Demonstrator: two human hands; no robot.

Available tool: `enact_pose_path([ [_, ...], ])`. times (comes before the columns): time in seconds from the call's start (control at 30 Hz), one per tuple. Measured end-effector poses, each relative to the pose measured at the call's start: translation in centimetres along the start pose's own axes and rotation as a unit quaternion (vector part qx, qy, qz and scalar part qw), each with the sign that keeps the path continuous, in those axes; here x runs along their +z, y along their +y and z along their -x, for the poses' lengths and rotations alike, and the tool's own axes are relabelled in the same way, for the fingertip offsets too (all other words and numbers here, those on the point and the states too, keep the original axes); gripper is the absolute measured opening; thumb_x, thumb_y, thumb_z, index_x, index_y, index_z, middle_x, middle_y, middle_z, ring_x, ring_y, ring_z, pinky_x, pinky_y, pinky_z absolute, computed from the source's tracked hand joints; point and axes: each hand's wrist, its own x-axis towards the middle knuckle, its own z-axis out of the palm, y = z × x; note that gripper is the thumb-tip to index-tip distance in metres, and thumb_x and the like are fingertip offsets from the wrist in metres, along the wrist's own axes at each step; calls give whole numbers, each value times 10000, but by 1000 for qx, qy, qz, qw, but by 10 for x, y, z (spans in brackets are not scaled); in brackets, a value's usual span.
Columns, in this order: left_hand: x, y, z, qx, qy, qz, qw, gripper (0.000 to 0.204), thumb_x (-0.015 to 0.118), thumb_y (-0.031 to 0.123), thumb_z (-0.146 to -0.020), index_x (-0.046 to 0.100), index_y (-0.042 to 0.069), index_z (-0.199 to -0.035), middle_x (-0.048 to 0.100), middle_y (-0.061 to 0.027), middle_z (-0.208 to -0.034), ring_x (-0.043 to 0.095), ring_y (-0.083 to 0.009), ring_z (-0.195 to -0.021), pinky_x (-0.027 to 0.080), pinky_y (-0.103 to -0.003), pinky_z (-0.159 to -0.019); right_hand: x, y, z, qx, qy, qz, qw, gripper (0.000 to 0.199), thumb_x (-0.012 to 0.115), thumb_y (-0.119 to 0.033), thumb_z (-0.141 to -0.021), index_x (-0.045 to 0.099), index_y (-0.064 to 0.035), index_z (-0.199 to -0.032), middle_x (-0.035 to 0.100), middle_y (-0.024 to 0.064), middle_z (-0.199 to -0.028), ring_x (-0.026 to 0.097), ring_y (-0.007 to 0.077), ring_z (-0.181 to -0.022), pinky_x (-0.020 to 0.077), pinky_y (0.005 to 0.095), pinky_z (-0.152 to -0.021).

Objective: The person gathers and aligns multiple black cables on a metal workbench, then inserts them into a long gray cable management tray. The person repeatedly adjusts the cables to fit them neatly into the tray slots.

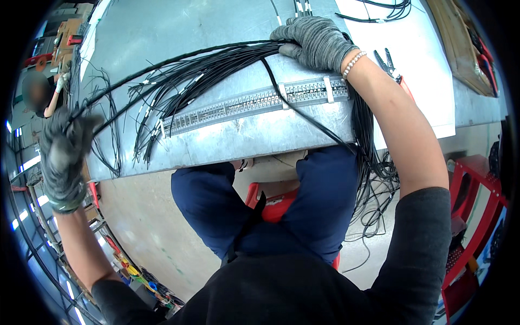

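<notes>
A thick bundle of black cables [216, 67] runs across the metal table [179, 27]. My right hand [319, 43], in a grey knitted glove, is closed round the bundle near its right part. Off the table's left side, my gloved left hand [67, 151] is raised and smeared by motion. Two longer black cables [157, 70] stretch from the bundle to this hand, whose fingers look closed on them. Below the bundle lies a long terminal strip [249, 103] with many small metal contacts and white clips. One cable crosses over the strip toward the table's front edge.
Orange-handled pliers [391, 67] lie on white paper [428, 70] at the right. More cables [374, 179] hang over the front edge down to the floor. A red metal frame [471, 200] stands at the right. Another person [43, 95] is at the far left.
</notes>
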Motion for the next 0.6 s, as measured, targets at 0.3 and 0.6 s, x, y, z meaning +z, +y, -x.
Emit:
enact_pose_path([
  [0.3, -84, -99, 66, -113, 387, -78, 912, 306, 597, 80, -928, 567, 35, -1229, 639, -68, -1130, 605, -142, -1041, 494, -291, -918, -4, -7, -2, -17, -6, 23, 1000, 331, 568, -371, -918, 652, -175, -1171, 638, 70, -956, 634, 218, -911, 508, 370, -863],
  [0.6, -157, -126, 130, -372, 405, -58, 833, 365, 506, 327, -977, 583, 27, -1170, 602, -47, -872, 537, -170, -743, 458, -311, -717, 4, 1, 5, -66, 69, 86, 992, 315, 603, -358, -889, 653, -142, -1112, 614, 79, -1060, 617, 236, -1011, 504, 400, -914],
])
